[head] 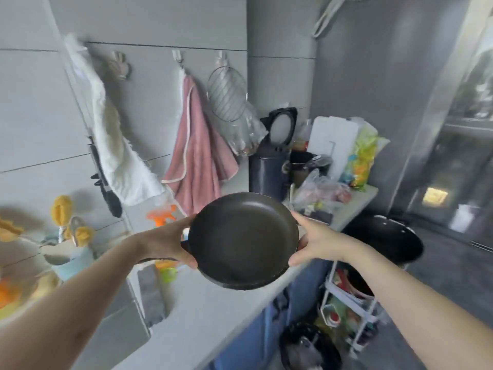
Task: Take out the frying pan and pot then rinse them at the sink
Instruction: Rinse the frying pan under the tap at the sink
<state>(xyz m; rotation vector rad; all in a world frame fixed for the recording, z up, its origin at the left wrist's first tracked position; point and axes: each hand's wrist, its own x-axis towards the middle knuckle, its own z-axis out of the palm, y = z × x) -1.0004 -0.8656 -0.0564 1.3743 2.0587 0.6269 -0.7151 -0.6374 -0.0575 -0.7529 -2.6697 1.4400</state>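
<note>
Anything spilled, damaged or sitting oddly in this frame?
Nothing spilled or visibly damaged. The frying pan is held tilted above the counter, left hand and right hand gripping opposite rims. The pan looks empty.

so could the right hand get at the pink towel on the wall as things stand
Probably not right away. The right hand grips the rim of the frying pan, as does the left hand, and the pan sits between it and the pink towel. It would have to let go first.
</note>
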